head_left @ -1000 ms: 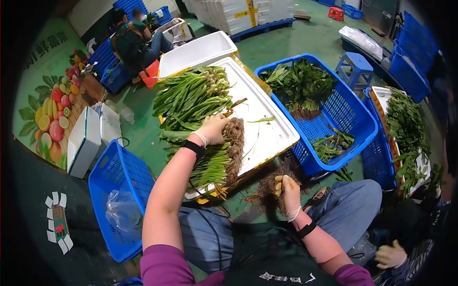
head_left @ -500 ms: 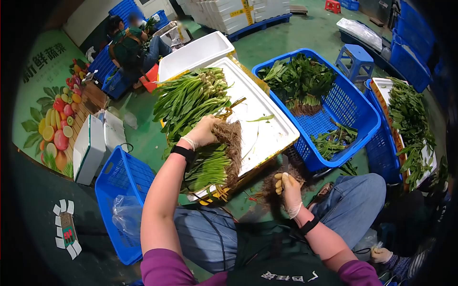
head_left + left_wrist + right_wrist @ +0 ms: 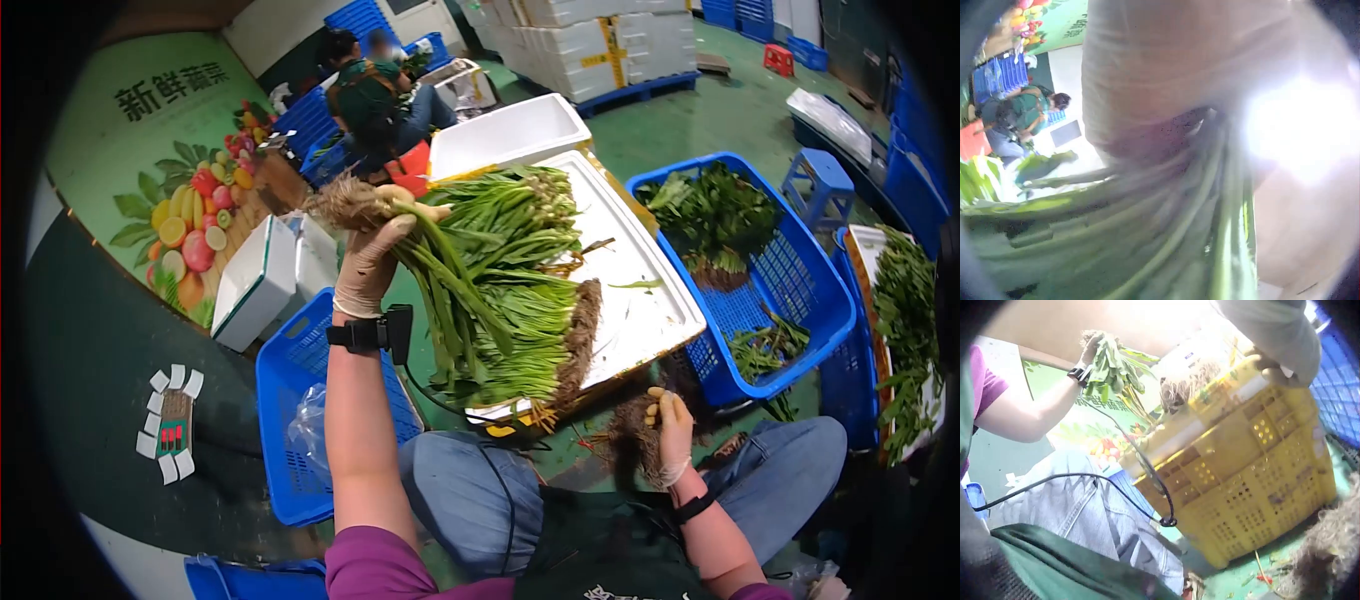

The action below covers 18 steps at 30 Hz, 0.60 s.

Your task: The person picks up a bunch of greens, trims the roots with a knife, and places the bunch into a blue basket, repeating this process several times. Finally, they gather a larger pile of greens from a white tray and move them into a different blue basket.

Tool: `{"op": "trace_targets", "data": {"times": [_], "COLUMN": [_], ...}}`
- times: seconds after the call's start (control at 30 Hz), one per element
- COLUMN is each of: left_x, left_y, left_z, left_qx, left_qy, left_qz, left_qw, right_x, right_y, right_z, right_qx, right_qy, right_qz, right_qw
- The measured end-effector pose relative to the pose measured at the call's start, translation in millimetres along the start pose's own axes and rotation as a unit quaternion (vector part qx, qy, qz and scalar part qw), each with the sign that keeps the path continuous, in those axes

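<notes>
My gloved left hand (image 3: pixel 372 262) grips a bunch of leafy greens (image 3: pixel 445 275) near its brown roots (image 3: pixel 345 203). It holds the bunch raised at the left of the white foam lid (image 3: pixel 650 310), leaves hanging down over the pile. In the left wrist view, the stems (image 3: pixel 1210 187) run out from under the palm. More greens (image 3: pixel 515 215) lie in rows on the lid, with a band of roots (image 3: pixel 582 335) along one side. My right hand (image 3: pixel 677 430), fingers curled, holds a knife low beside the lid; its blade is hard to make out now.
Under the lid stands a yellow crate (image 3: pixel 1241 487). A blue basket (image 3: pixel 835 330) with greens is at the right, another blue basket (image 3: pixel 275 430) at the left. Cut roots (image 3: pixel 635 435) lie on the floor near my right hand. A cable (image 3: pixel 1085 475) crosses my lap.
My left hand has lifted a bunch of greens from the pile and swung it up and left, roots turned leftward. The right hand stays low. The head view has turned left.
</notes>
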State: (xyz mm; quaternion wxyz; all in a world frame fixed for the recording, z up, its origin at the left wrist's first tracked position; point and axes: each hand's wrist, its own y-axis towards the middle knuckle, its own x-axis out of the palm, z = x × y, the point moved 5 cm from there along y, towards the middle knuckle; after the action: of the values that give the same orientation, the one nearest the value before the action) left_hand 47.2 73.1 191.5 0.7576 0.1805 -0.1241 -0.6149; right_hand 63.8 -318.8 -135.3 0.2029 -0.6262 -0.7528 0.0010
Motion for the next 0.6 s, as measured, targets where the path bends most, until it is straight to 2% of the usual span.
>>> {"op": "trace_targets", "data": {"times": [0.07, 0.13, 0.23, 0.3, 0.33, 0.37, 0.4, 0.47, 0.5, 0.53, 0.57, 0.6], "left_x": [29.2, 76.5, 148.3, 203.8, 222.8, 236.9, 250.9, 273.1, 275.5, 277.7, 279.1, 280.6], "left_y": [-8.3, -23.0, -56.2, -79.4, -89.2, -97.6, -106.9, -120.4, -126.9, -129.2, -136.8, -141.6], "left_z": [19.1, 14.9, -33.5, -62.0, -91.3, -116.9, -135.6, -154.5, -166.4, -176.4, -184.0, -189.9], "left_qx": [-0.039, -0.085, -0.171, -0.215, -0.22, -0.247, -0.274, -0.269, -0.277, -0.279, -0.299, -0.302], "left_qy": [-0.064, -0.066, -0.05, -0.099, -0.125, -0.132, -0.137, -0.15, -0.086, -0.02, -0.022, -0.021], "left_qz": [-0.018, -0.056, -0.085, -0.089, -0.102, -0.124, -0.145, -0.129, -0.155, -0.18, -0.172, -0.173], "left_qw": [0.997, 0.993, 0.98, 0.968, 0.962, 0.952, 0.941, 0.943, 0.944, 0.943, 0.938, 0.937], "right_x": [4.2, 15.4, 28.8, 30.3, 31.9, 30.3, 29.0, 17.3, 10.6, 5.9, 2.9, 0.6], "right_y": [2.0, -5.4, -20.8, -31.3, -34.1, -28.5, -27.0, -13.9, -13.5, -9.7, -6.4, -3.6], "right_z": [-13.3, -53.5, -116.8, -153.2, -165.4, -163.0, -166.4, -138.2, -128.5, -118.3, -107.8, -100.3], "right_qx": [-0.031, -0.042, -0.055, -0.059, -0.076, -0.108, -0.153, -0.172, -0.164, -0.103, -0.041, -0.039], "right_qy": [-0.019, 0.033, 0.071, -0.006, -0.047, -0.077, -0.196, -0.224, -0.228, -0.159, -0.086, -0.083], "right_qz": [-0.012, -0.051, -0.091, -0.106, -0.126, -0.146, -0.144, -0.151, -0.145, -0.156, -0.167, -0.165], "right_qw": [0.999, 0.997, 0.992, 0.993, 0.988, 0.98, 0.958, 0.947, 0.949, 0.969, 0.981, 0.982]}}
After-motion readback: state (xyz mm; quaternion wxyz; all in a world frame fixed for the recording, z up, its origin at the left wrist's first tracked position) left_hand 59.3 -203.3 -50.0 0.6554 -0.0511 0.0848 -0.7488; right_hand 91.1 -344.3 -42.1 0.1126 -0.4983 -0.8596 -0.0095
